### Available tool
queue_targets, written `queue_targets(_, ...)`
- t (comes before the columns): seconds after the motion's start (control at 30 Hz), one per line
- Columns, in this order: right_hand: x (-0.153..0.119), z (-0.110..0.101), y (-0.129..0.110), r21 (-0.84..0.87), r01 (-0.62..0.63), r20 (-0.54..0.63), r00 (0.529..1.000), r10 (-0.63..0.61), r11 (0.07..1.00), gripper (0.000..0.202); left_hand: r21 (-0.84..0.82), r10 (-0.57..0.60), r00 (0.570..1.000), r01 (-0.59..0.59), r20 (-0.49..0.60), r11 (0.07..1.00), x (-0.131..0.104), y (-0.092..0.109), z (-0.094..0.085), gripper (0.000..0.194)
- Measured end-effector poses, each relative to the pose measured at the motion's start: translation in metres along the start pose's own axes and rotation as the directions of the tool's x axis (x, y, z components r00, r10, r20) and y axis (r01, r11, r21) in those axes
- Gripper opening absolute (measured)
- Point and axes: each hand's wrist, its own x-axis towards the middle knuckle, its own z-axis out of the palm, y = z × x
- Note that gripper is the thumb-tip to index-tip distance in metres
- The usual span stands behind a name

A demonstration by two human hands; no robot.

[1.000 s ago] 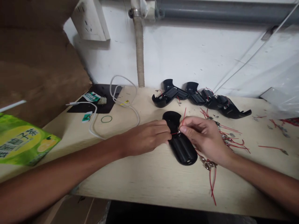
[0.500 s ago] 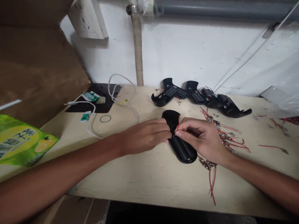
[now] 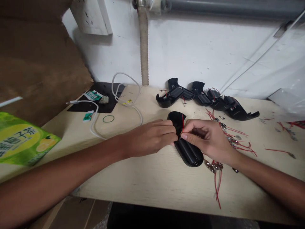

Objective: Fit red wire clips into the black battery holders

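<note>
A black plastic casing [image 3: 189,153] with a curved upper end and a rounded lower compartment lies tilted on the table. My left hand [image 3: 158,136] is closed at the casing's left side, level with its middle; its fingertips are hidden, so what they hold cannot be made out. From the right, my right hand [image 3: 202,136] pinches a thin red wire [image 3: 183,122] between thumb and forefinger at the casing's middle. The wire's free end sticks up above the fingers. Red-wired metal contacts [image 3: 215,167] lie just below my right hand.
Several similar black casings [image 3: 170,97] with red wires stand along the wall. More red-wired contacts [image 3: 238,140] are scattered to the right. A white cable [image 3: 95,117], a green rubber band [image 3: 108,118] and a green-yellow box [image 3: 28,140] occupy the left; cardboard [image 3: 43,63] rises behind them.
The view has shifted slightly. Both hands stay at the casing's middle, and the red wire now stands a little more upright above my right fingertips.
</note>
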Motion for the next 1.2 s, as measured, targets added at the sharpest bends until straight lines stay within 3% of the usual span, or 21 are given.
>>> queue_targets(0.27,0.0048,-0.0086,0.0002,0.009,-0.049,0.082,0.995,0.048,0.999,0.015,0.000,0.012,0.999,-0.012,-0.050,1.000,-0.0010,-0.0007,0.0041,0.029)
queue_targets(0.53,0.0016,-0.0059,0.0020,0.075,-0.086,0.050,0.995,0.082,0.994,0.016,-0.019,0.000,1.000,0.000,-0.012,1.000,-0.0010,-0.0013,0.0037,0.029)
queue_targets(1.2,0.0009,0.0005,0.0069,-0.003,0.064,0.045,0.997,-0.064,0.998,0.018,0.032,0.012,1.000,-0.012,-0.005,0.999,-0.0014,0.0011,0.0035,0.027)
